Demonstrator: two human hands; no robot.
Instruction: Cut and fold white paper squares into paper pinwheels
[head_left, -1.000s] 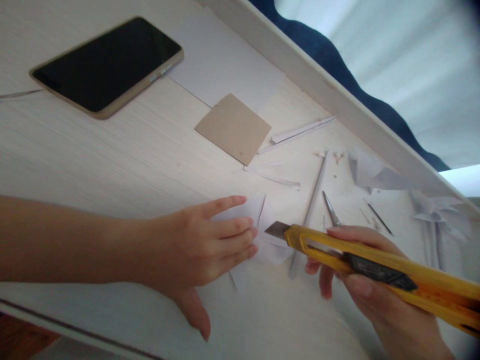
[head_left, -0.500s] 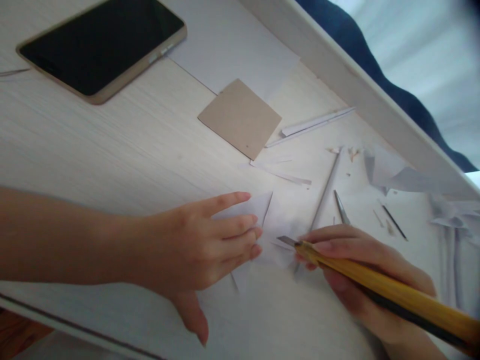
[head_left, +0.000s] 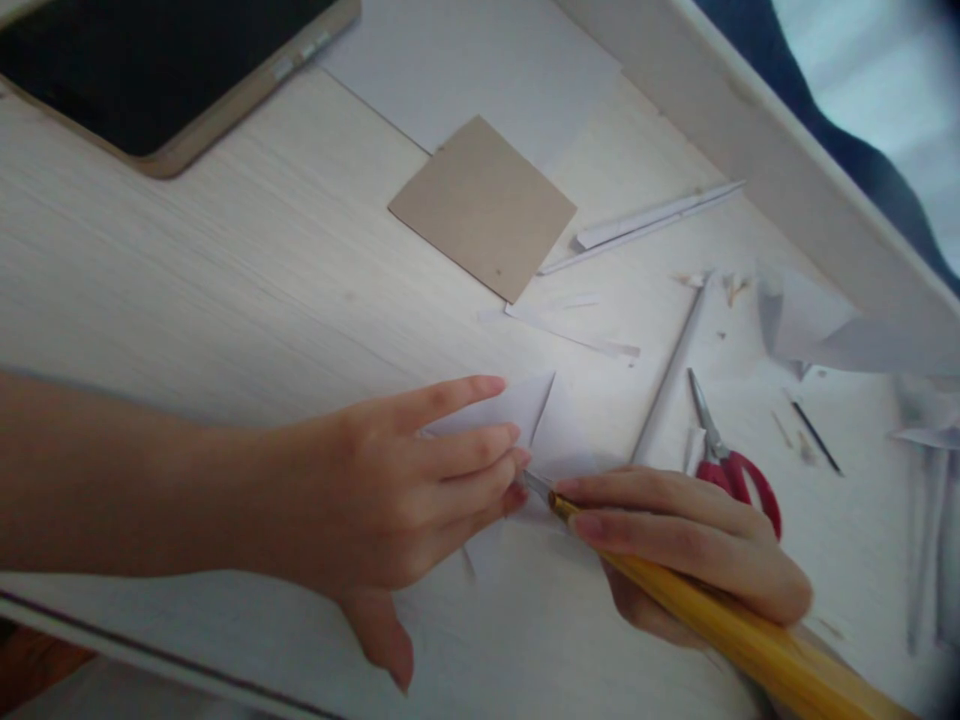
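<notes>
My left hand lies flat on a piece of white paper, fingers stretched out and thumb spread toward the near edge. Most of that paper is hidden beneath the palm. In my right hand is a yellow-handled craft knife, gripped like a pen. Its blade is at the left fingertips, low over the paper; whether the tip touches the paper, I cannot tell. Just beyond the right hand lie scissors with red handles, partly covered by the fingers.
A brown cardboard square overlaps a white sheet at the back. A phone rests at upper left. Thin paper strips, a long thin rod and crumpled paper lie to the right, near a raised table edge.
My right hand has moved left with the craft knife, bringing the blade to the left fingertips. The scissors' red handles have come into sight. My left hand stays put; the view has shifted slightly.
</notes>
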